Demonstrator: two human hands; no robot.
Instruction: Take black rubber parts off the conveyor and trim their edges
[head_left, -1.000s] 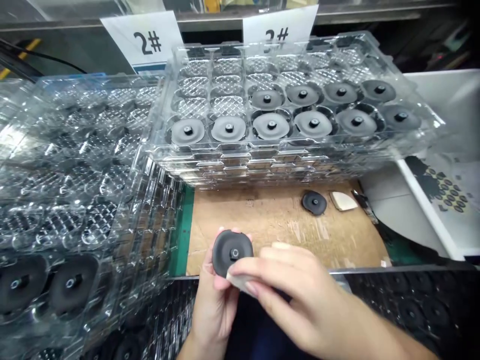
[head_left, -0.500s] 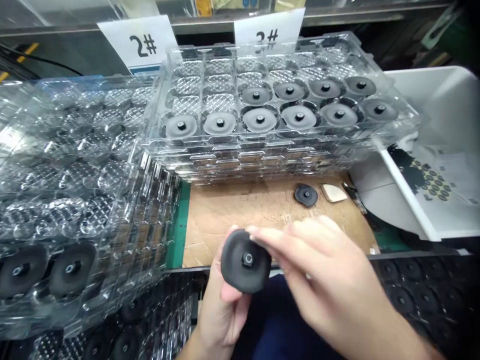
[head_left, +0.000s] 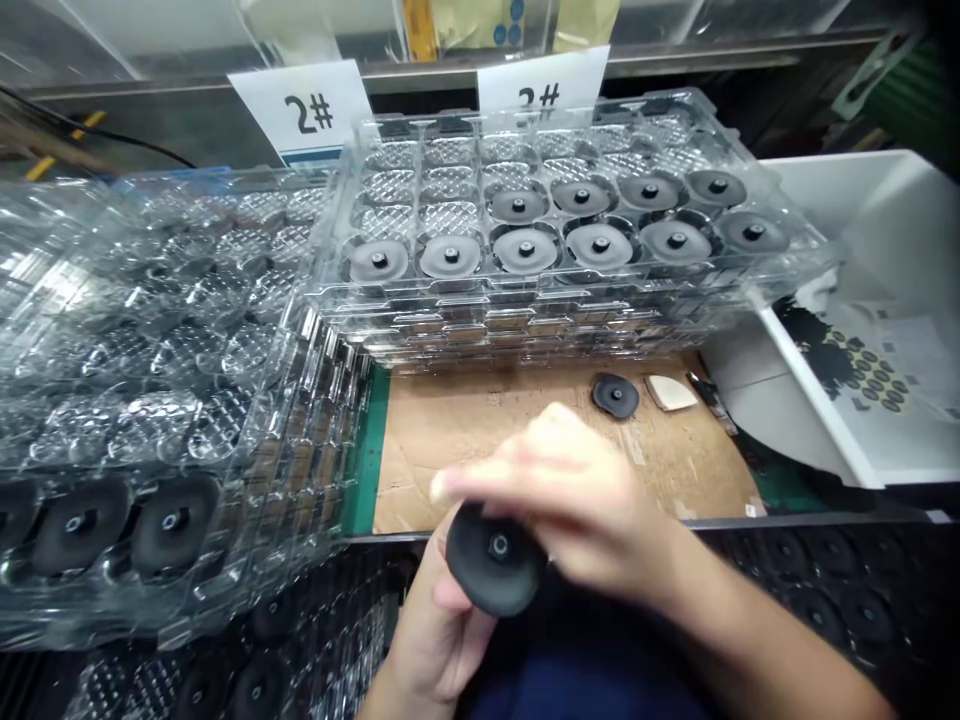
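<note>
My left hand (head_left: 442, 640) grips a black rounded disc-shaped part (head_left: 480, 575) from below. The disc is tilted toward me, and a small hexagonal stub stands at its middle. Across its upper edge lies my right hand (head_left: 559, 480), smeared by motion, with its fingers reaching left. Whether the fingers touch the rim or hold anything is unclear. A similar black disc (head_left: 615, 397) rests on the cardboard (head_left: 442, 430) beyond my hands, beside a cream-coloured pad (head_left: 671, 393).
Stacked clear plastic trays (head_left: 525, 290) stand ahead, their top one holding several discs. More clear trays (head_left: 247, 420) fill the left. At right is a white bin (head_left: 817, 400) with a printed sheet. Signs marked 2# (head_left: 304, 110) and 3# (head_left: 544, 90) hang behind.
My right hand has moved left over the disc's upper edge, covering more of it. My left hand still holds the disc. The whole view has shifted slightly.
</note>
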